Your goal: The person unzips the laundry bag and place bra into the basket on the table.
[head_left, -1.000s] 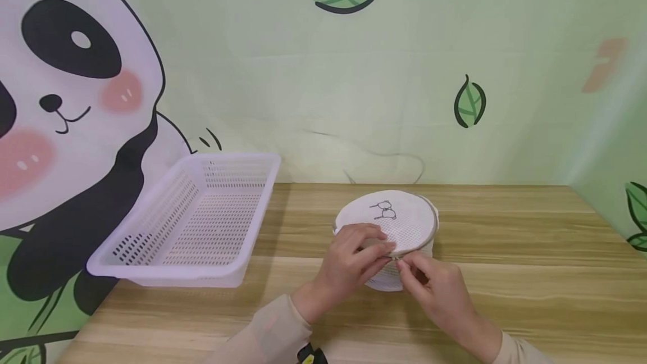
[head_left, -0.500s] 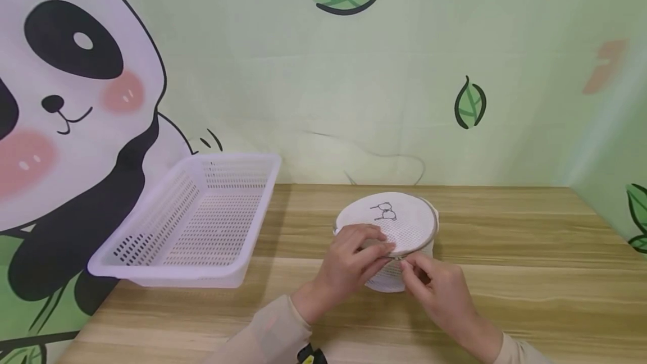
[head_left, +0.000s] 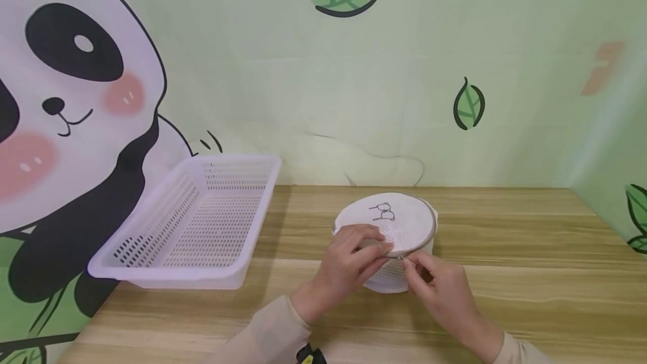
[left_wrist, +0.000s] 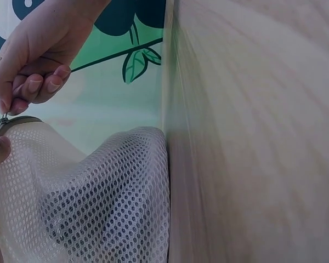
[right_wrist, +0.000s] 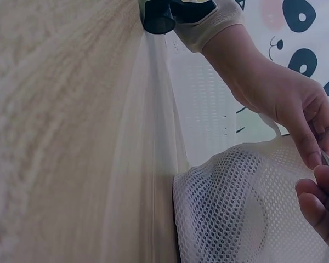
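A white mesh laundry bag (head_left: pixel 386 281), drum-shaped, stands on the table with a round top (head_left: pixel 411 223) that bears a small line-drawn bear. A grey zipper band runs round the rim. My left hand (head_left: pixel 349 257) holds the rim at the front left, fingers over the top and thumb beneath. Just right of it, my right hand (head_left: pixel 445 291) pinches the zipper pull (left_wrist: pixel 4 118) between thumb and forefinger, seen most plainly in the left wrist view. Both wrist views show the mesh side wall (right_wrist: pixel 225 203) bulging and creased; what lies inside cannot be made out.
A white perforated plastic basket (head_left: pixel 235 271) stands to the left on the wooden table (head_left: pixel 531 285). Behind the table hangs a green backdrop (head_left: pixel 242 72) with a printed panda and leaves. A black wrist device (head_left: pixel 310 354) shows by the left sleeve.
My right hand has shifted slightly to the right along the front rim with the zipper pull. My left hand keeps its place on the bag; the view has tilted a little.
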Tool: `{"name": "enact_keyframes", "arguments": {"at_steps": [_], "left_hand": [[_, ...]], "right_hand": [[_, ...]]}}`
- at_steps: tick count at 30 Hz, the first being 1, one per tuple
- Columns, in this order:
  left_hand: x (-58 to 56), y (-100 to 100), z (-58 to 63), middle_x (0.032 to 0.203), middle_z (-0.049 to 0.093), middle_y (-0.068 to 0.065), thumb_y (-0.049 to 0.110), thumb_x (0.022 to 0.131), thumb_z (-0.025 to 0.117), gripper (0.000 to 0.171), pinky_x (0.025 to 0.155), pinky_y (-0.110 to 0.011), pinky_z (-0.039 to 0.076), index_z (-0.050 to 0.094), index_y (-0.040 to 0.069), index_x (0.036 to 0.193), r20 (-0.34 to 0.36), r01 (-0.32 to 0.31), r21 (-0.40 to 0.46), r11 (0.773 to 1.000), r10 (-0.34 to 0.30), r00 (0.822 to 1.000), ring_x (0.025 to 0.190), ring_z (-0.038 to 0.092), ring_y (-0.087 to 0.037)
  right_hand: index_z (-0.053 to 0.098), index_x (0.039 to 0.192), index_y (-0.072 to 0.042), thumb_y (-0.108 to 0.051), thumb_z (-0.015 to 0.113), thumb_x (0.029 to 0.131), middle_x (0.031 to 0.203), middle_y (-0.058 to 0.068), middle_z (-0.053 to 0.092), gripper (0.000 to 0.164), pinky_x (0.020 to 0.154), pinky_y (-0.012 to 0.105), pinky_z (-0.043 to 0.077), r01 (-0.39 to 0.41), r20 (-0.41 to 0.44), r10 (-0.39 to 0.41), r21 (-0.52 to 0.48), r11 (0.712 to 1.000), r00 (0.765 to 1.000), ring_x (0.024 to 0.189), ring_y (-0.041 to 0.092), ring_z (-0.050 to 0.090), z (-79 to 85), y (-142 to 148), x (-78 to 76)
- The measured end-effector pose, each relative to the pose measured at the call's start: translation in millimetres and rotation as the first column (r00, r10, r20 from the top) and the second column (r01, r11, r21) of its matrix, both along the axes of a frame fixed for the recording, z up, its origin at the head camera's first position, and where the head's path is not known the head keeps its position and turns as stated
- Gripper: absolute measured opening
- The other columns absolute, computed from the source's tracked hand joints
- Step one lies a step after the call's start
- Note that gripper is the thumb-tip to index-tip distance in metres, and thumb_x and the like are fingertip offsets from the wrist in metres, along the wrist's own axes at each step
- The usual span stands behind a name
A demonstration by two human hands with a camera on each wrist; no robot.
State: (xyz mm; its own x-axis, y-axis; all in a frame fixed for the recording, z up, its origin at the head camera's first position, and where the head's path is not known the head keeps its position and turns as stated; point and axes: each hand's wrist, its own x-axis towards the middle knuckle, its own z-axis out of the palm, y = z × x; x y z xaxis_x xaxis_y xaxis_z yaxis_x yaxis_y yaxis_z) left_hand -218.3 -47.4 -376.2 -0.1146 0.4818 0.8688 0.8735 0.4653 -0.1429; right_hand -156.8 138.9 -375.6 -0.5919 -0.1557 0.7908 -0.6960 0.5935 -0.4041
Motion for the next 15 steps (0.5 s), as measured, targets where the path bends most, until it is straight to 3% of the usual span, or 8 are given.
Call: {"name": "enact_keyframes", "arguments": {"at_steps": [15], "left_hand": [[-0.8, -2.1, 1.5, 0.098, 0.067, -0.002, 0.018, 0.079, 0.076, 0.018, 0.098, -0.027, 0.049, 0.073, 0.014, 0.095, -0.003, 0.005, 0.014, 1.000, -0.005, 1.000, 0.102, 0.063, -0.018]], "right_hand": [[0.060, 0.072, -0.014, 0.009, 0.064, 0.076, 0.053, -0.015, 0.050, 0.023, 0.043, 0.007, 0.036, 0.014, -0.025, -0.014, -0.014, 1.000, 1.000, 0.052, -0.011, 0.038, 1.3, 3.4, -2.5]]}}
